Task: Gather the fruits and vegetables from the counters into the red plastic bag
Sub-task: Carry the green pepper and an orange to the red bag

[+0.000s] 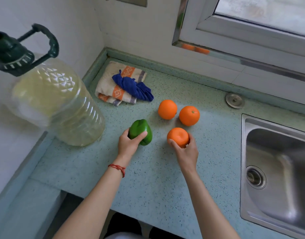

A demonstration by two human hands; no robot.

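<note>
Picking-up is the step in hand, and both hands are at it at once; the left hand [128,144] is wrapped around the near end of a green bell pepper [141,131], thumb across its top and fingers tucked behind its left flank, while the right hand [187,152] is cupped around the near side of an orange [178,136], thumb on its left and fingers on its right; the two hands are apart, each closed on its own item, with bare green speckled counter [148,178] between them; whether either piece has left the surface cannot be told from this view, though both look low and close to it. Two more oranges lie farther back, one to the left [167,109] and one to the right [189,115], just beside each other and untouched; so the gathering on this counter looks barely begun. The red plastic bag is nowhere in view; the next move therefore calls for lifting both pieces clear and carrying them off-frame to wherever the bag waits, which likely means turning away from this corner; a return trip for the remaining pair seems needed. Nearby sit a large oil bottle [50,100], a folded towel [117,83] with a blue cloth [132,87] on it, and a steel sink [277,169] to the right, none of them in the way of a lift.
</note>
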